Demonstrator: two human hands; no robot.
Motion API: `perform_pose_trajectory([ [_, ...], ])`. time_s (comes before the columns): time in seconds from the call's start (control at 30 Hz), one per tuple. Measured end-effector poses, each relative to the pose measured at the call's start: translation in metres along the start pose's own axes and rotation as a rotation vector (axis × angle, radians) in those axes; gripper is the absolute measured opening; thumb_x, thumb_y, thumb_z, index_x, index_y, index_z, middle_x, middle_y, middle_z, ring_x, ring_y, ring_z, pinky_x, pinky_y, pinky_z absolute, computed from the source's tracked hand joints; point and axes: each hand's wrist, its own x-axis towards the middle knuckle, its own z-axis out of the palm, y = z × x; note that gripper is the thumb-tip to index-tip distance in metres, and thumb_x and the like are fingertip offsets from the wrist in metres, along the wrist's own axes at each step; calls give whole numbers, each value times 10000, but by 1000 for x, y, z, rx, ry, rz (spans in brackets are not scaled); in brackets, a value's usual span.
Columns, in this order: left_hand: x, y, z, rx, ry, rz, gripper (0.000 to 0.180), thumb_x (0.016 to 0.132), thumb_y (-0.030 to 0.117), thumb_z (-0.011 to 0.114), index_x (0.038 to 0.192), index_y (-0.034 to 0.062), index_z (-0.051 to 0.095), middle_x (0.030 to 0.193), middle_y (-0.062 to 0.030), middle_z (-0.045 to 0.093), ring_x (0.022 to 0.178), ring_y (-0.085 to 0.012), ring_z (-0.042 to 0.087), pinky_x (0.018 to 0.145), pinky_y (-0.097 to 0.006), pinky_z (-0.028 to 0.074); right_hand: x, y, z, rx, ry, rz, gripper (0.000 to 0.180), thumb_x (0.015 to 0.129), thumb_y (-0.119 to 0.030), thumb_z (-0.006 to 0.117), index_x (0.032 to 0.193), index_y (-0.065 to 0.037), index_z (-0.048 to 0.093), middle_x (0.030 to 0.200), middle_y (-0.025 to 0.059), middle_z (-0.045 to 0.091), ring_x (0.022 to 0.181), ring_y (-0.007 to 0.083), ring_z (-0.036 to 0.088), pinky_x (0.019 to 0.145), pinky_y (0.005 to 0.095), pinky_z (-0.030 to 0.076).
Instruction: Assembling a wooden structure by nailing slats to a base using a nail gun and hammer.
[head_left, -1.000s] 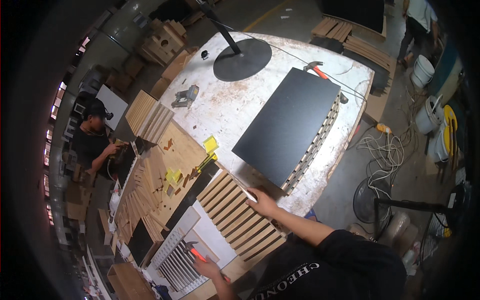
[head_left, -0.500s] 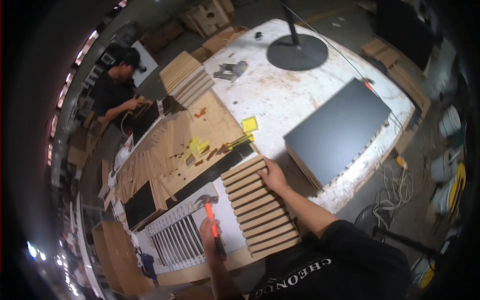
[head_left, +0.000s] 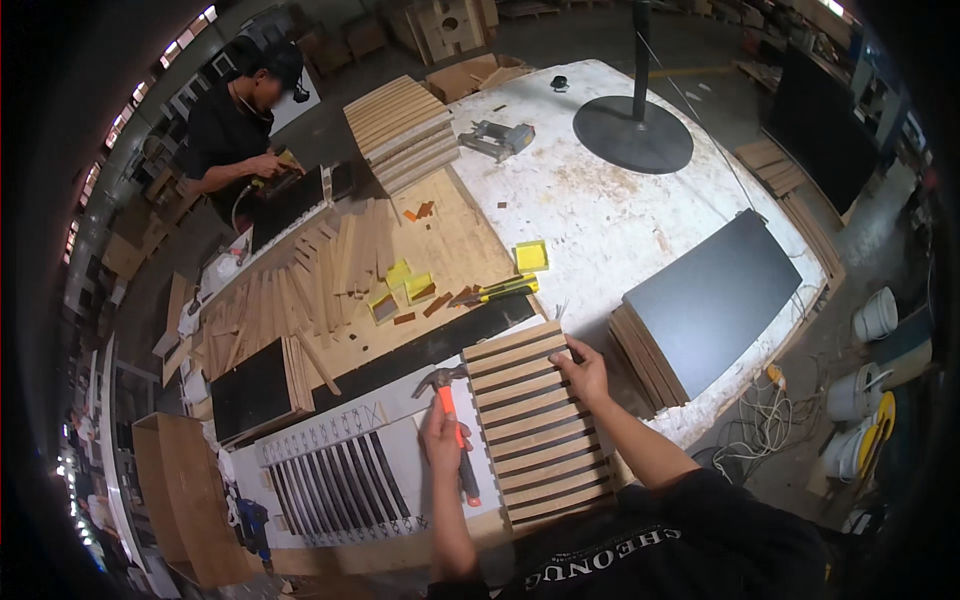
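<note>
In my left hand is a claw hammer with an orange and black handle, my fingers wrapped round the grip. Its metal head points away from me, just beside the left edge of a slatted wooden panel. That panel has pale wooden strips with dark gaps between them. At its far right edge, my right hand grips the panel with thumb and fingers. Left of the hammer, a white sheet carries a printed picture of dark slats.
Loose wooden strips, yellow trays and a yellow-handled cutter lie farther off. Dark boards are stacked at right. A nail gun and a round-based stand are at the back. A co-worker works at far left.
The whole view has shifted. My left hand has brought the hammer closer to the panel's left edge. My right hand has moved slightly toward me along the panel's edge.
</note>
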Motion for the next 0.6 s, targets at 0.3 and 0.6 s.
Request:
perform_pose_trajectory([
  [0.3,0,-1,3,-36,-8,-34,439,930,70,401,1368,71,378,723,-41,549,506,-80,488,384,-207,426,4,15,-2,44,10,-29,501,781,-137,711,1205,53,523,1075,123,629,957,149,573,856,270,452],
  [0.6,-28,7,-8,73,65,70,448,940,191,394,1368,62,357,588,-45,488,408,-103,443,372,-219,398,-40,5,-26,-321,-98,-244,646,786,-213,663,1337,-21,387,1298,232,454,1212,330,444,1016,354,349],
])
